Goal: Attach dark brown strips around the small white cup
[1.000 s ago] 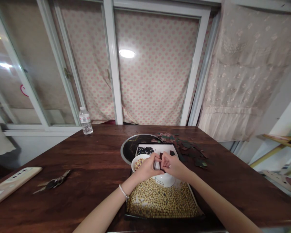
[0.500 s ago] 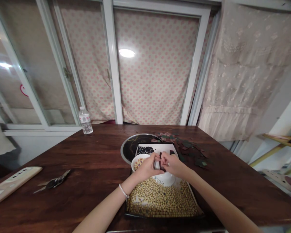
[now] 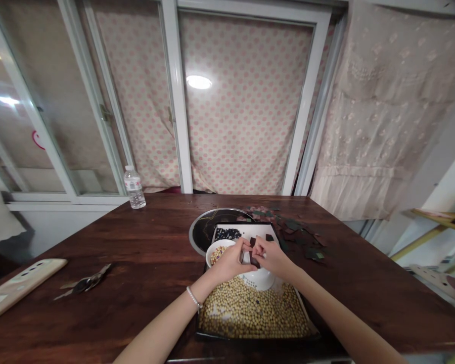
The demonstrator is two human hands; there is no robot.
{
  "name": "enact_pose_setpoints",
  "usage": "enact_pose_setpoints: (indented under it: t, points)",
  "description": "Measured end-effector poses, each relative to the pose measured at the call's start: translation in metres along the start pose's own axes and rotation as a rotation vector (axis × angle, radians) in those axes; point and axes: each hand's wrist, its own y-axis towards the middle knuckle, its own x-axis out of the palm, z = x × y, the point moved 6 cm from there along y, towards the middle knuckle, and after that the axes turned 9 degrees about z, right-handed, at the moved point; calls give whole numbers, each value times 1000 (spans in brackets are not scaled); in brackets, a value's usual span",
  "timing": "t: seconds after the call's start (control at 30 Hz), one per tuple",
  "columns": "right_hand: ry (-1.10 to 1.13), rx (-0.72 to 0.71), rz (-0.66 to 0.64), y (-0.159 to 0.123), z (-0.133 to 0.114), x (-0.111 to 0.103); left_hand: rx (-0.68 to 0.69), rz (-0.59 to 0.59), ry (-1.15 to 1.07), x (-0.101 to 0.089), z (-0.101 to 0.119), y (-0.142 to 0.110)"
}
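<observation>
My left hand [image 3: 229, 263] and my right hand [image 3: 271, 257] meet above a white bowl [image 3: 258, 279]. Bent fingers and thumb of the left hand are curled in close to the right; what they grip is too small to make out. The right fingers are pinched around a small dark brown piece [image 3: 254, 260], its shape partly covered. A second white bowl [image 3: 209, 259] with mixed coloured beads or beans stands behind my left hand. Both bowls are in a black-edged tray [image 3: 218, 335] spread with yellowish soybean-like beans [image 3: 254, 313].
Dark beads [image 3: 228, 233] lie at the tray's far left corner. Behind is a round dark plate [image 3: 200, 232]. Dark green and brown scraps [image 3: 293, 227] are scattered to the right. Keys [image 3: 85, 284], a power strip [image 3: 26, 283] and a water bottle [image 3: 134, 188] are on the left.
Hardly anything differs. The right fingers have shifted slightly against the dark brown piece, while the left hand stays in nearly the same place.
</observation>
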Motion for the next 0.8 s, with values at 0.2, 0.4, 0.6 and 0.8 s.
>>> enact_pose_setpoints:
  t: [0.2, 0.4, 0.6, 0.8]
  points:
    - [39, 42, 41, -4, 4, -3, -14, 3, 16, -2, 1, 0]
    - [96, 71, 38, -11, 0, -1, -11, 0, 6, 0, 1, 0]
    - [135, 89, 32, -17, -9, -3, -6, 5, 14, -1, 2, -1]
    - [140, 113, 69, -18, -8, -5, -8, 7, 21, -1, 3, -1]
